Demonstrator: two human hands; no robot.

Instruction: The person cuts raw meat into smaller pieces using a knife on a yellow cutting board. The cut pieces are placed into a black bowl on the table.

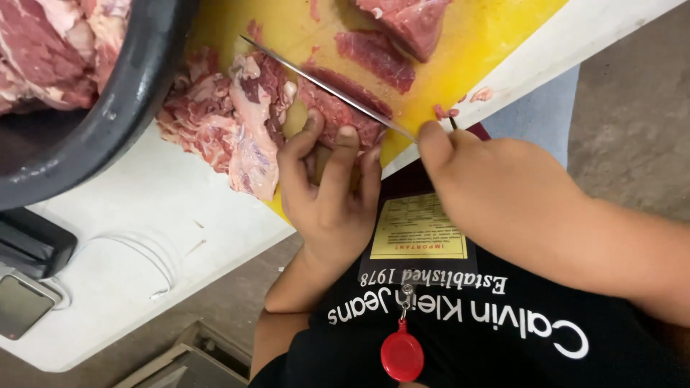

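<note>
My right hand (pixel 496 183) grips a long thin knife (pixel 323 86) whose blade runs up and left across a yellow cutting board (pixel 496 29). The blade lies on a slab of raw red meat (pixel 338 111). My left hand (pixel 330 190) presses fingertips down on the near edge of that slab, right beside the blade. A fatty pile of cut meat (pixel 230 122) lies to the left on the board's edge. More slices (pixel 374 54) and a bigger chunk (pixel 410 21) sit farther up the board.
A black tub (pixel 136 86) with raw meat (pixel 50 50) stands at top left on the white table (pixel 144 237). A dark scale-like device (pixel 21 287) sits at the left edge. A red badge reel (pixel 401 356) and yellow card (pixel 420 226) hang from my black shirt.
</note>
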